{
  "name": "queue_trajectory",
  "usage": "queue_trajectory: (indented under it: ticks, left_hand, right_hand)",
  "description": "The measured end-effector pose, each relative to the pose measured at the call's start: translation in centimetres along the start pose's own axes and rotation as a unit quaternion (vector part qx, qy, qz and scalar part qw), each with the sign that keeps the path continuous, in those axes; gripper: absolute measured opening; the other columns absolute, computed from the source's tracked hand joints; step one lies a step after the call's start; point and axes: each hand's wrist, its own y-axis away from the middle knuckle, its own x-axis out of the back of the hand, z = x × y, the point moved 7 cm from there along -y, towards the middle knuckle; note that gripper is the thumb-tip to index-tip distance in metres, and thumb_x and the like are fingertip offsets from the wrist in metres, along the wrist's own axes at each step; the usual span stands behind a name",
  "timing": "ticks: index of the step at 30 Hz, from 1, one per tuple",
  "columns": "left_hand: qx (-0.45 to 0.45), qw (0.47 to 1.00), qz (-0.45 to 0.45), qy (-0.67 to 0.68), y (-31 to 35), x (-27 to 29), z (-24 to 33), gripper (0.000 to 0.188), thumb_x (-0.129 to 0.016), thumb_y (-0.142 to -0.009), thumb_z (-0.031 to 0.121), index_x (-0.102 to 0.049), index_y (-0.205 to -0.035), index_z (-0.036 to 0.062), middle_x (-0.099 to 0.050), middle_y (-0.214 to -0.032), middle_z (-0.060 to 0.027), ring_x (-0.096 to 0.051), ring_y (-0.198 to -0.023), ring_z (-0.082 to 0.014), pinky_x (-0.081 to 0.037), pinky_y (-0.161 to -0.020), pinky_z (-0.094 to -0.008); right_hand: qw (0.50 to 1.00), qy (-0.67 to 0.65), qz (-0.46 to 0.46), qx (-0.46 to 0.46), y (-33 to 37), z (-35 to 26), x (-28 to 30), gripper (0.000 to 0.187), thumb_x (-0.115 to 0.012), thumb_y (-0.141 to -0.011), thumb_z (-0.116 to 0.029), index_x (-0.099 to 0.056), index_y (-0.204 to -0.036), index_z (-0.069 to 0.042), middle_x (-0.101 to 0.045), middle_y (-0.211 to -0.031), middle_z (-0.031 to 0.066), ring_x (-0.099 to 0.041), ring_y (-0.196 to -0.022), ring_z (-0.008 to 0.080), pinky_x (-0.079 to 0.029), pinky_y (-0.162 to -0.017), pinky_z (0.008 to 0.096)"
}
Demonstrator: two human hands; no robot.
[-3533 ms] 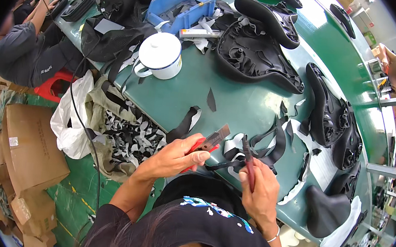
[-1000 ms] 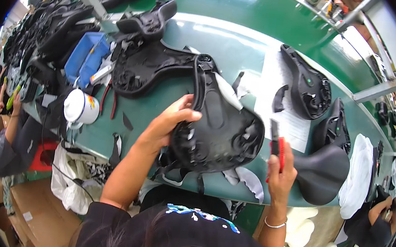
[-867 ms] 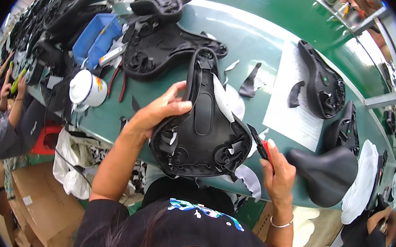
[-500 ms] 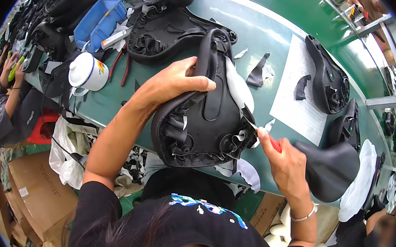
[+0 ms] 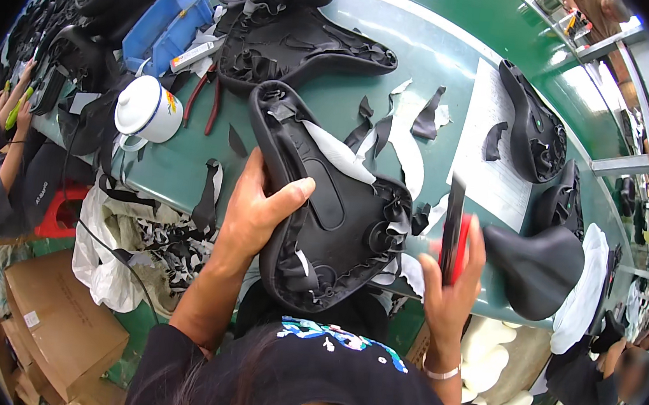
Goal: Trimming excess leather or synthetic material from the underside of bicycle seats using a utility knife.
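Your left grip (image 5: 258, 210) clamps the bike saddle (image 5: 324, 195), right of the lidded mug (image 5: 144, 111); your right grip (image 5: 454, 281) squeezes a box cutter (image 5: 454, 238), farther right. The saddle looks light, soft-edged, stiff inside: hold its padded side.

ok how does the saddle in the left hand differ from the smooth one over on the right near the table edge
The held saddle shows its hollow underside, while the smooth saddle shows its rounded top.
The held saddle has ruffled cover edges; the smooth saddle shows none from this view.
The held saddle is gripped by the left hand; the smooth saddle rests on the table.
Both are mainly black.
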Motion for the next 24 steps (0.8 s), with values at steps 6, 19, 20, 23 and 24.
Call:
queue_trajectory:
  ticks: [6,19,20,23,24]
  left_hand:
    - [-0.077,0.969,0.181,-0.148,2.5,3.4,-1.1,0.064,-0.074,-0.074,0.024,-0.043,-0.122,-0.0026,-0.05,-0.105,-0.0106,-0.049,-0.098,-0.0189,-0.041,-0.088,-0.0333]
    - [-0.329,0.777,-0.237,-0.482,-1.9,-10.1,1.1,0.007,-0.063,-0.069,0.013,-0.066,-0.073,0.0088,-0.054,-0.063,-0.0035,-0.05,-0.071,-0.02,-0.033,-0.069,-0.0336]
    - [-0.339,0.794,-0.232,-0.449,-2.0,-10.1,1.5,0.008,-0.063,-0.071,0.014,-0.065,-0.071,0.0072,-0.052,-0.062,-0.0061,-0.049,-0.069,-0.0207,-0.031,-0.069,-0.0329]
    - [-0.305,0.822,-0.223,-0.427,-2.7,-10.1,1.7,0.01,-0.064,-0.074,0.016,-0.065,-0.072,0.0066,-0.049,-0.06,-0.0087,-0.047,-0.066,-0.0229,-0.031,-0.068,-0.0338]
    - [-0.289,0.818,-0.22,-0.445,-2.9,-10.0,2.1,0.015,-0.063,-0.079,0.019,-0.064,-0.074,0.0045,-0.055,-0.064,-0.0068,-0.049,-0.065,-0.0184,-0.034,-0.071,-0.0308]
  right_hand:
    - [0.969,-0.193,-0.05,-0.145,-6.4,4.3,-2.6,0.044,-0.064,-0.082,-0.006,-0.05,-0.123,-0.003,-0.057,-0.077,0.0009,-0.049,-0.056,0.0054,-0.04,-0.05,0.0191]
    - [0.984,-0.014,-0.11,0.137,-5.4,2.0,2.0,0.055,-0.068,-0.081,-0.008,-0.048,-0.133,-0.011,-0.065,-0.09,0.0095,-0.064,-0.07,0.0205,-0.051,-0.062,0.0305]
    - [0.967,0.072,-0.17,0.175,-5.1,2.0,1.7,0.056,-0.069,-0.08,-0.009,-0.05,-0.132,-0.014,-0.061,-0.08,0.0069,-0.06,-0.062,0.0188,-0.048,-0.056,0.0302]
    - [0.919,0.209,-0.229,0.245,-4.4,0.4,-0.1,0.058,-0.071,-0.076,-0.013,-0.054,-0.131,-0.021,-0.046,-0.059,0.001,-0.046,-0.047,0.0153,-0.038,-0.043,0.031]
    - [0.915,0.236,-0.226,0.234,-4.3,0.3,-0.3,0.058,-0.071,-0.077,-0.013,-0.053,-0.132,-0.021,-0.045,-0.059,0.0016,-0.046,-0.047,0.0154,-0.038,-0.042,0.0313]
